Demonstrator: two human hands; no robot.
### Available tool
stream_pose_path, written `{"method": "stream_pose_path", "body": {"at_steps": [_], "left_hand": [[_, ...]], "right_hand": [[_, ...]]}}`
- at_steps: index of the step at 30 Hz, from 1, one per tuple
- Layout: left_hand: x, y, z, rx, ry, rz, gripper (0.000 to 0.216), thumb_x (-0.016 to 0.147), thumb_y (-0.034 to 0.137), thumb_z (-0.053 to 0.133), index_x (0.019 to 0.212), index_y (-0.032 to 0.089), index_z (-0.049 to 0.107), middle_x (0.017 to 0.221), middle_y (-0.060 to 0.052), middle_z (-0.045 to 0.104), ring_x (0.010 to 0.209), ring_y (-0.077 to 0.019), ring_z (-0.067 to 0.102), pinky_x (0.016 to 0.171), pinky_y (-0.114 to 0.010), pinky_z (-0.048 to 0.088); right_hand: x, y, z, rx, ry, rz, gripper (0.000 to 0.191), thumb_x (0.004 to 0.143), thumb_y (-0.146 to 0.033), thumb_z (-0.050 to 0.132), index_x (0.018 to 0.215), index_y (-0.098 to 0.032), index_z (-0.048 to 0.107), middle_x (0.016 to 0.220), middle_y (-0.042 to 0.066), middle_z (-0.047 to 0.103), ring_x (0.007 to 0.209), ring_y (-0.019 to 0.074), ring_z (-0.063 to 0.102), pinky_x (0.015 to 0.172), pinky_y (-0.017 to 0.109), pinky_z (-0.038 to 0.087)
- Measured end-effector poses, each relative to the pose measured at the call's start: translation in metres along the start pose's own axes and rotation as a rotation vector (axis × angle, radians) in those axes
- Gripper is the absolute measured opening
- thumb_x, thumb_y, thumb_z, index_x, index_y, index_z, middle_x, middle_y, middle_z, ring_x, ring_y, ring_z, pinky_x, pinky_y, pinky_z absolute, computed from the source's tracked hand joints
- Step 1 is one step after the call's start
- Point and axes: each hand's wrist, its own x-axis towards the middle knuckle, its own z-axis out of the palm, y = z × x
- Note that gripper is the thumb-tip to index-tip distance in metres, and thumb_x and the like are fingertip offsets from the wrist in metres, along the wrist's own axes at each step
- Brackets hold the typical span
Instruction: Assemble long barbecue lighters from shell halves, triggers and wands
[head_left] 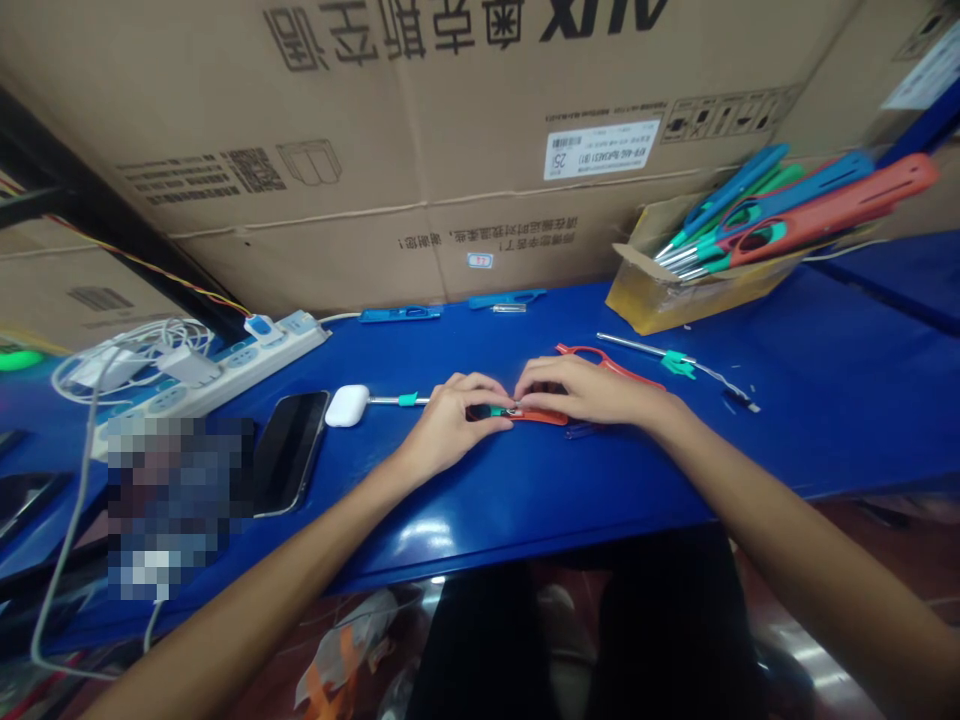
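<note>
Low over the table lies a long-nosed lighter's orange casing [544,415], its inside parts exposed. My left hand [450,425] closes on its nozzle end, thumb below and fingers above, around a green piece. The metal tube [386,400] with a green collar sticks out to the left. My right hand [581,385] is pinched over the casing's middle; whatever its fingertips hold is too small to make out. Behind the right hand lies another orange casing half [645,377], partly covered. Farther right rests a metal tube with a green trigger [679,363] and wires.
A carton [645,295] of blue, green and red lighters stands back right. Blue casing pieces [401,314] lie along the big cardboard box [420,150]. At left are a white earbud case [347,406], a phone [291,450] and a power strip [232,370] with cables.
</note>
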Motion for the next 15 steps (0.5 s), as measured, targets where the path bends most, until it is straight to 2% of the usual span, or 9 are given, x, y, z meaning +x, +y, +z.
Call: {"method": "stream_pose_path", "body": {"at_steps": [4,11,15], "left_hand": [[-0.001,-0.001,0.000,0.028,0.014,0.034,0.021,0.085,0.022,0.082,0.103,0.027,0.074,0.113,0.000,0.073,0.106,-0.0232,0.062,0.099,-0.044,0.042],[-0.004,0.002,-0.003,0.092,0.049,0.044,0.051,0.082,0.033,0.085,0.125,0.025,0.060,0.123,-0.005,0.067,0.112,-0.0255,0.062,0.097,-0.043,0.047],[-0.005,0.001,-0.016,0.200,0.050,0.071,0.050,0.089,0.041,0.077,0.131,0.025,0.055,0.132,-0.006,0.063,0.120,-0.0261,0.059,0.101,-0.043,0.045]], "right_hand": [[0.000,-0.001,0.001,0.007,0.021,0.023,0.023,0.102,-0.037,0.054,0.107,-0.021,0.069,0.108,0.006,0.070,0.099,0.0197,0.064,0.090,0.035,0.047],[0.000,0.001,0.002,-0.027,0.038,-0.003,0.022,0.102,-0.035,0.054,0.102,-0.020,0.069,0.104,0.006,0.068,0.097,0.0206,0.062,0.090,0.038,0.047],[0.000,-0.001,0.001,-0.044,0.054,-0.029,0.020,0.102,-0.035,0.054,0.099,-0.021,0.069,0.103,0.006,0.067,0.098,0.0207,0.061,0.090,0.038,0.046]]}}
